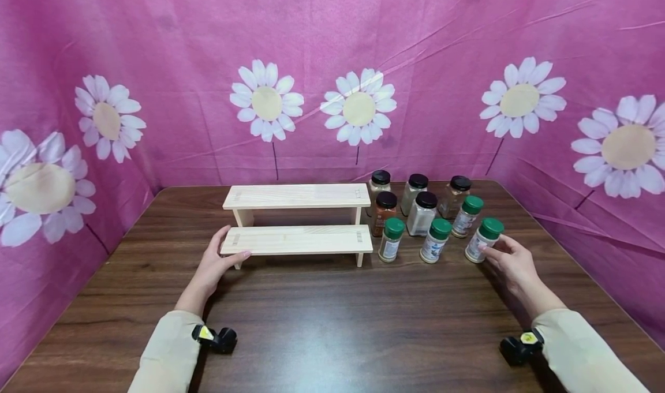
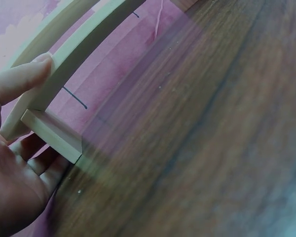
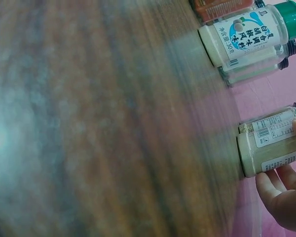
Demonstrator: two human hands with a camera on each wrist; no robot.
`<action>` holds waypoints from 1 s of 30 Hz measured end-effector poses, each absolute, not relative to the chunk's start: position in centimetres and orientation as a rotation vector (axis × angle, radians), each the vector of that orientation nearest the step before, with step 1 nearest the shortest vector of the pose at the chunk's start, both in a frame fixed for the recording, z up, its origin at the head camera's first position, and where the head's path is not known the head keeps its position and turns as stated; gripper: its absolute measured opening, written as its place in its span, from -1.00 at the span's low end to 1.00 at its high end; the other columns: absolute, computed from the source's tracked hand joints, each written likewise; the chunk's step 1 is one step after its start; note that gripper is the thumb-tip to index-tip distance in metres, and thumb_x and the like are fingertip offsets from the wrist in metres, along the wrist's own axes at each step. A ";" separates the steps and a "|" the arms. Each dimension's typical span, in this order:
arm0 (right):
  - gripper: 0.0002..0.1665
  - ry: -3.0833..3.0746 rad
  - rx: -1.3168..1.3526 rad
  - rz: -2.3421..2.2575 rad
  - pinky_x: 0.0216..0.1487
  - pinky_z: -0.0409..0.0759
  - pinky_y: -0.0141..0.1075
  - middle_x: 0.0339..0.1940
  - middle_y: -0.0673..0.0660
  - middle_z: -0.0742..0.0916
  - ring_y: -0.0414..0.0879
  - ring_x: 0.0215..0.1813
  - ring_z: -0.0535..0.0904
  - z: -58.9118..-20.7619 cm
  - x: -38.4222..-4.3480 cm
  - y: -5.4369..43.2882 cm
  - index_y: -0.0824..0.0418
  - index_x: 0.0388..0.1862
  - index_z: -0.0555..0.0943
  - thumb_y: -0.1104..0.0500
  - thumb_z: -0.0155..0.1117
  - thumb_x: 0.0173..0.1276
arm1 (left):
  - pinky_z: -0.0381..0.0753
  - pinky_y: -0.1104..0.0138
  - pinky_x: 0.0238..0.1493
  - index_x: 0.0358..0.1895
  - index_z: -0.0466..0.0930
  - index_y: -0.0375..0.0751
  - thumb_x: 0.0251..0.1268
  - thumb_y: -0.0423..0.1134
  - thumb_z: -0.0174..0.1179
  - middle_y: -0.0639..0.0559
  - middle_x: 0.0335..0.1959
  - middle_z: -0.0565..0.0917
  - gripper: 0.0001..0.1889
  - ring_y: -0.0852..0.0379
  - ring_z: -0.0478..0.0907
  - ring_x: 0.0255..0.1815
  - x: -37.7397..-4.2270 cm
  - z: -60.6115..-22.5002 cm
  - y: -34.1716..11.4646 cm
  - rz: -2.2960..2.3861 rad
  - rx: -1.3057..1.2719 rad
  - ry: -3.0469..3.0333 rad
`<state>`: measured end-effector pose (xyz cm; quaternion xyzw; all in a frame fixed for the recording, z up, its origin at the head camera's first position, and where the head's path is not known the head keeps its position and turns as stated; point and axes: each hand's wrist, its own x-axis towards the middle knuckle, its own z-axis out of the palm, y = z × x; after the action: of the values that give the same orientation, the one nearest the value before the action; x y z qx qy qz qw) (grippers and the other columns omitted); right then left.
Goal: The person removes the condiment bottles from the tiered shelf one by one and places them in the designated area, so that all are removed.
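A pale wooden two-step shelf rack (image 1: 296,240) stands left of centre on the table. My left hand (image 1: 213,266) grips the left end of its lower step. In the left wrist view the thumb (image 2: 27,79) lies on the board's front edge, and the other fingers reach behind the end leg (image 2: 54,136). On the right, my right hand (image 1: 513,265) holds a green-lidded spice jar (image 1: 475,249) from its right side. That jar (image 3: 271,150) is upright, its base at the tabletop, with thumb and fingers on either side of it in the right wrist view.
Other green-lidded jars (image 1: 434,247) stand left of and behind the held one. Several black-lidded jars (image 1: 422,217) with spices are grouped behind them, close to the rack's right end. A pink flowered cloth (image 1: 312,29) hangs around the brown wooden table (image 1: 322,324).
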<state>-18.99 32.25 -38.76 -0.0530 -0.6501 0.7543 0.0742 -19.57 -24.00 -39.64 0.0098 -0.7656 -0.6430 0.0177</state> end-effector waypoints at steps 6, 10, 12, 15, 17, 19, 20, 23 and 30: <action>-0.66 -2.039 -0.140 2.202 -0.32 0.47 -0.50 -0.41 -0.14 0.55 -0.38 -0.34 0.47 -38.3 -18.9 31.9 -0.06 -0.32 0.48 0.34 0.29 0.02 | 0.00 0.21 0.13 0.33 -0.25 -0.22 0.02 -0.34 0.19 -0.29 0.20 0.14 -0.11 0.05 0.20 0.04 -19.4 -39.3 -24.5 -2.043 0.022 -2.381; -0.63 -2.151 -0.101 2.067 -0.32 0.44 -0.53 -0.39 -0.20 0.54 -0.41 -0.32 0.44 -38.1 -19.2 32.0 -0.06 -0.21 0.41 0.28 0.28 0.05 | -0.05 0.13 0.16 0.32 -0.28 -0.26 0.05 -0.24 0.18 -0.34 0.24 0.04 -0.11 -0.06 0.10 0.16 -19.5 -39.4 -25.4 -2.038 -0.015 -2.396; -0.59 -2.205 -0.126 1.962 -0.34 0.43 -0.55 -0.35 -0.21 0.54 -0.42 -0.30 0.43 -38.2 -19.4 32.1 -0.02 -0.12 0.41 0.27 0.28 0.06 | -0.04 0.10 0.17 0.32 -0.28 -0.26 0.07 -0.19 0.18 -0.34 0.26 0.01 -0.11 -0.12 0.01 0.21 -19.8 -39.7 -26.1 -2.029 -0.042 -2.400; -0.41 -2.392 -0.142 1.681 -0.32 0.38 -0.57 -0.16 0.02 0.54 -0.35 -0.21 0.40 -37.4 -19.3 31.9 0.16 0.13 0.31 0.18 0.25 0.10 | -0.03 0.05 0.15 0.31 -0.29 -0.26 0.09 -0.13 0.16 -0.34 0.26 -0.01 -0.11 -0.17 -0.04 0.23 -20.3 -40.2 -27.5 -2.007 -0.088 -2.412; -0.26 -2.490 -0.147 1.505 -0.25 0.39 -0.48 -0.02 0.25 0.47 -0.15 -0.11 0.41 -36.6 -19.2 31.7 0.30 0.23 0.18 0.12 0.23 0.12 | -0.05 0.03 0.15 0.32 -0.30 -0.26 0.09 -0.09 0.15 -0.34 0.27 -0.04 -0.11 -0.19 -0.06 0.24 -20.5 -40.3 -28.4 -1.979 -0.111 -2.437; -0.12 -2.593 -0.089 1.319 -0.11 0.38 -0.29 0.09 0.46 0.32 0.10 0.01 0.35 -35.4 -19.0 31.6 0.42 0.27 0.01 0.05 0.20 0.14 | -0.05 0.03 0.16 0.33 -0.31 -0.22 0.09 -0.04 0.14 -0.31 0.28 -0.05 -0.09 -0.16 -0.06 0.24 -20.6 -39.9 -29.1 -1.957 -0.099 -2.469; -0.09 -2.615 -0.071 1.267 -0.07 0.36 -0.17 0.11 0.51 0.28 0.23 0.03 0.31 -34.9 -19.0 31.6 0.43 0.28 -0.03 0.04 0.19 0.14 | -0.05 0.03 0.16 0.33 -0.33 -0.20 0.09 -0.03 0.14 -0.29 0.29 -0.07 -0.09 -0.16 -0.06 0.25 -20.7 -39.5 -29.3 -1.938 -0.089 -2.494; -0.03 -2.669 -0.048 1.101 -0.05 0.20 0.13 0.16 0.51 0.21 0.37 0.08 0.20 -33.2 -19.1 31.3 0.37 0.31 -0.09 -0.04 0.18 0.13 | -0.05 0.03 0.16 0.33 -0.34 -0.18 0.09 0.02 0.11 -0.27 0.30 -0.10 -0.08 -0.15 -0.09 0.25 -20.3 -37.1 -29.1 -1.786 -0.038 -2.597; 0.04 -2.707 0.076 0.957 0.04 -0.02 0.21 0.26 0.44 0.07 0.32 0.23 -0.07 -29.3 -19.5 29.8 0.34 0.33 -0.15 -0.10 0.18 0.11 | -0.09 -0.07 0.12 0.32 -0.36 -0.30 0.11 0.18 -0.03 -0.39 0.27 -0.15 -0.06 -0.29 -0.17 0.23 -19.2 -30.4 -26.6 -1.225 -0.039 -2.822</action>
<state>-19.51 29.77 -29.33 0.0263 -0.9339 0.3302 0.1344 -19.23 -26.57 -30.40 -0.0125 -0.9168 -0.3978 0.0323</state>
